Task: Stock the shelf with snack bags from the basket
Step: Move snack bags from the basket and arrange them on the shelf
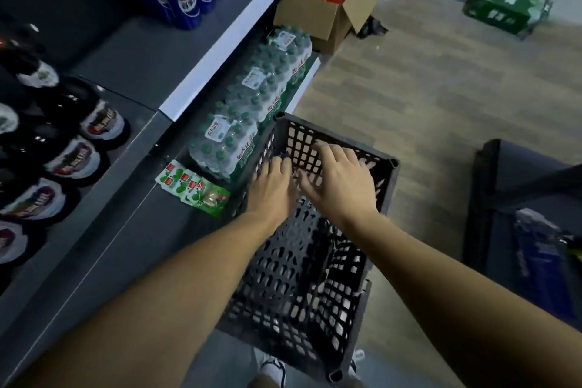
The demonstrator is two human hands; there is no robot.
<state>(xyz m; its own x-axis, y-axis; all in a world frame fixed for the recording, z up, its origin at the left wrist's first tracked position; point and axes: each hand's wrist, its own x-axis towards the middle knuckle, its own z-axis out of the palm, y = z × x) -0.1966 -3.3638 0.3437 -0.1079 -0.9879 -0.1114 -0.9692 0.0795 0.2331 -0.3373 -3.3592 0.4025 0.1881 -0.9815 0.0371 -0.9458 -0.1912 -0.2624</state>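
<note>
While reaching down for stock: grey metal shelf (132, 123) alongside, black latticed plastic basket (333, 264) pulled close beside it on the floor, for short carries. Both arms inside the basket, left hand (273, 186) and right hand (338, 179) spread flat, fingers extended, gripping nothing visible. Green-and-white snack bags (192, 187) already lying on the lower ledge, just beside the basket; none visible within.
</note>
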